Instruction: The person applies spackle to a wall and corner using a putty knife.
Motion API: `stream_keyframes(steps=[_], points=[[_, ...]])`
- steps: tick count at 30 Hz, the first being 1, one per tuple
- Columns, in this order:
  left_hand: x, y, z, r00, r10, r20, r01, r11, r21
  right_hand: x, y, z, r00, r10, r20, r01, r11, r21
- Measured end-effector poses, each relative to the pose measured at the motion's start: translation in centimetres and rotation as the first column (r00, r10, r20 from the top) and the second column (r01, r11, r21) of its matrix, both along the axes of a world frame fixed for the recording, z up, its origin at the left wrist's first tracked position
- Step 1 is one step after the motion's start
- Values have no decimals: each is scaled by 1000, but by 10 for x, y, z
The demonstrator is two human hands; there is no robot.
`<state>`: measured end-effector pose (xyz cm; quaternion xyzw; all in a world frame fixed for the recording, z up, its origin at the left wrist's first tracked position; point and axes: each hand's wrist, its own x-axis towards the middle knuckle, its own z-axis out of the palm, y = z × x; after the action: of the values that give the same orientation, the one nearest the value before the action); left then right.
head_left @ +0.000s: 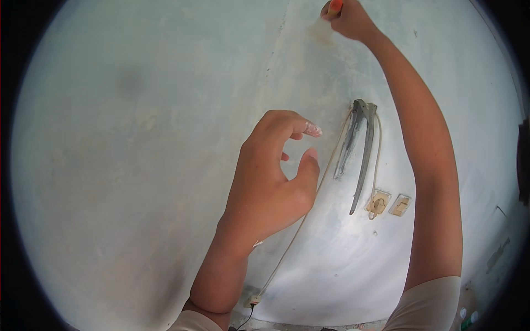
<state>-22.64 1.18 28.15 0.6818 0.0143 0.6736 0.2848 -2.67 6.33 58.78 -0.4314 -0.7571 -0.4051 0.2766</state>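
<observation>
My right hand [350, 21], at the top of the view with the arm raised, grips a tool with an orange handle [335, 7]. A blurred tan patch below it looks like brush bristles against the pale wall [143, 165]. My left hand [271, 171] hangs open in front of the wall, fingers curved apart with nothing between them and white residue on the index fingertip. To its right, a long grey strip [361, 165] hangs from a dark fitting, beside a dark smeared streak on the wall.
Thin cables [292, 237] run down the wall to a small socket with a dark plug [254, 299] at the bottom. A cream socket [378, 203] and a switch plate [399, 204] sit right of centre. A dark object [521, 160] is at the far right edge, and small green items [470, 319] lie at lower right.
</observation>
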Motion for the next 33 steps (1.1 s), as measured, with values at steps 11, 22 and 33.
stream_keyframes(steps=[11,22,33], points=[[-9,10,0,998,62,-1,-62,998,-7,-3,-5,51,976,-13,218,-45,965,259],[19,22,-7,998,61,5,-61,998,-20,-11,4,-87,865,-85,494,192,966,-170],[28,23,-25,999,35,-11,-36,996,-77,-20,22,-137,981,-32,193,126,858,-498]])
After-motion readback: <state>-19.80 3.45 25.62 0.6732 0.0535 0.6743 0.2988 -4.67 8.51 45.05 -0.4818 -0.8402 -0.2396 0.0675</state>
